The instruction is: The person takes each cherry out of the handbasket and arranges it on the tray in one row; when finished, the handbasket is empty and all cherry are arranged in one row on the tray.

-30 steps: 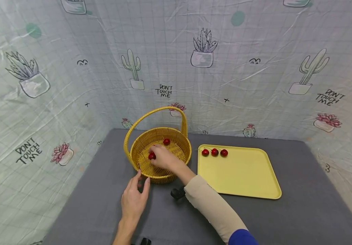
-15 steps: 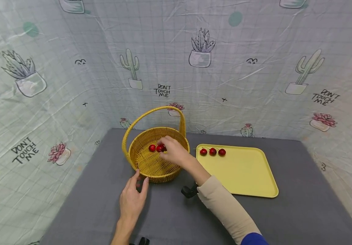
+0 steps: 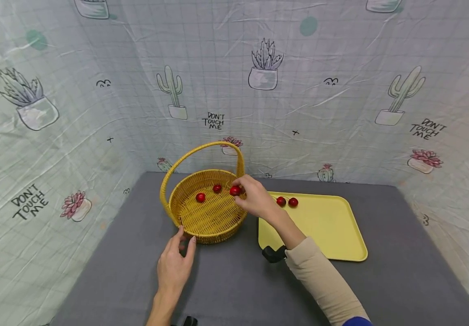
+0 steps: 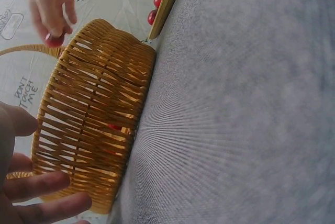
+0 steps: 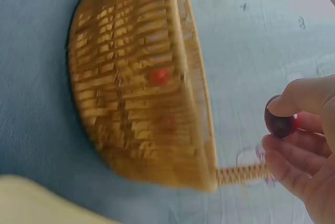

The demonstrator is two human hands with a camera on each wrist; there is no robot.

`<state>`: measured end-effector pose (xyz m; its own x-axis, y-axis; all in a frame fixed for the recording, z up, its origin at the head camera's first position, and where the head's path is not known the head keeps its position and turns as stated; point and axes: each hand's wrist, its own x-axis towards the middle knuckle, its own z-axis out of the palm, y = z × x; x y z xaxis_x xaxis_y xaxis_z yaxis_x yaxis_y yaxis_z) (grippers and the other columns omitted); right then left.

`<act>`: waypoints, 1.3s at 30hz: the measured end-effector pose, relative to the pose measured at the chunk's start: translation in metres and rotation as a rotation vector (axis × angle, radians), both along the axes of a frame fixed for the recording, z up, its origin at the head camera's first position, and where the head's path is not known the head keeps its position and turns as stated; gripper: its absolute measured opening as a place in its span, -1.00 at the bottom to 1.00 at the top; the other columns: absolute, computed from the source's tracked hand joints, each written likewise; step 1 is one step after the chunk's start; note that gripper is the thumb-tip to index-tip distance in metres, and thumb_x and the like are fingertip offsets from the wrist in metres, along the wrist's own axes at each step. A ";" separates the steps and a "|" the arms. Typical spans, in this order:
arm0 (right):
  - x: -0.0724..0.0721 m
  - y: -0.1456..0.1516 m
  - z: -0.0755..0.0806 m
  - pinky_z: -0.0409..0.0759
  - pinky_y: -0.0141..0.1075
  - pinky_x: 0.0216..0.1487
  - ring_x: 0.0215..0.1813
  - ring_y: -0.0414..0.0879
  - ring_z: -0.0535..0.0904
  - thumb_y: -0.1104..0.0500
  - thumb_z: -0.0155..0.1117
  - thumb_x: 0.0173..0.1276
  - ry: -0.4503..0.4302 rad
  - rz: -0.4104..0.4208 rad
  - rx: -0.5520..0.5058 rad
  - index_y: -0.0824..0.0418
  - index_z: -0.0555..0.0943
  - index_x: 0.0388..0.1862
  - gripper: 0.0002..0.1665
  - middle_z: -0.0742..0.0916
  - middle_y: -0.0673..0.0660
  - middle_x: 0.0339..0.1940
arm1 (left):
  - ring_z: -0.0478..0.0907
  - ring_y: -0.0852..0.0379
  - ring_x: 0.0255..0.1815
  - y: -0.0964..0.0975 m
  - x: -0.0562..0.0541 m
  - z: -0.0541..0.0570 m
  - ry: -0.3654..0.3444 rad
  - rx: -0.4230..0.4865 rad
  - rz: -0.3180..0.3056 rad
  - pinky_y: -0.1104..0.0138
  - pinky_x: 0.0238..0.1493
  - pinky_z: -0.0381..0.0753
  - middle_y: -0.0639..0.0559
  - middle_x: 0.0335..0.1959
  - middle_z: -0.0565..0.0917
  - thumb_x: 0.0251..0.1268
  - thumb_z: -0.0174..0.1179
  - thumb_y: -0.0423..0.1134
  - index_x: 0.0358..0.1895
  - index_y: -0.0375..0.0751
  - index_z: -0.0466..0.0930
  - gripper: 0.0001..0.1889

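Observation:
In the head view, my right hand [image 3: 257, 200] pinches a red cherry [image 3: 235, 190] between thumb and fingers, over the right rim of a yellow wicker basket [image 3: 217, 237]. The right wrist view shows the held cherry [image 5: 280, 118] above the rim. Two cherries lie inside the basket, one left of centre [image 3: 200, 197] and one farther back [image 3: 217, 188]. My left hand [image 3: 174, 265] is at the basket's front left, its fingers extended and spread against or close to the outer wall [image 4: 89, 109].
A yellow tray [image 3: 320, 231] lies right of the basket. Cherries line its back left edge, two showing in the head view [image 3: 293, 202] and three in the left wrist view [image 4: 158, 0]. The basket's tall handle [image 3: 185, 158] arches over it. A printed cloth [image 3: 299, 99] hangs behind.
My right hand has picked up a cherry from the basket and carried it rightward to the basket's rim. My left hand stays beside the basket.

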<state>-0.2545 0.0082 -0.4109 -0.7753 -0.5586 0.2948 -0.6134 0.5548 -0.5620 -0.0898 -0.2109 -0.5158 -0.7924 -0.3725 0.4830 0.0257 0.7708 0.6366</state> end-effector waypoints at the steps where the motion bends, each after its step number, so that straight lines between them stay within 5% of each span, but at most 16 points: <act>1: -0.001 0.005 -0.001 0.67 -0.20 -0.03 -0.08 -0.05 0.60 0.27 0.36 0.31 0.010 -0.004 -0.005 0.24 0.59 0.13 -0.60 0.64 0.14 0.01 | 0.73 -0.10 -0.29 0.000 0.000 0.000 -0.002 0.002 0.000 0.01 -0.36 0.68 -0.15 -0.09 0.75 0.39 0.29 -0.06 0.35 -0.25 0.51 -0.44; 23: -0.031 0.129 -0.049 0.64 -0.03 -0.03 0.00 0.12 0.62 0.30 0.35 0.31 -0.062 -0.241 -0.007 0.29 0.57 0.14 -0.59 0.63 0.23 0.04 | 0.73 -0.08 -0.31 0.000 0.001 0.002 -0.009 0.004 0.003 0.02 -0.36 0.68 -0.16 -0.08 0.75 0.40 0.27 -0.07 0.36 -0.25 0.50 -0.45; 39: -0.042 0.176 -0.083 0.61 0.01 -0.03 -0.03 0.16 0.59 0.28 0.37 0.31 -0.132 -0.336 0.047 0.37 0.56 0.17 -0.54 0.62 0.32 0.08 | 0.73 -0.09 -0.27 0.000 0.001 0.002 -0.030 0.024 0.001 0.00 -0.32 0.68 -0.14 -0.10 0.74 0.42 0.25 -0.04 0.39 -0.21 0.48 -0.44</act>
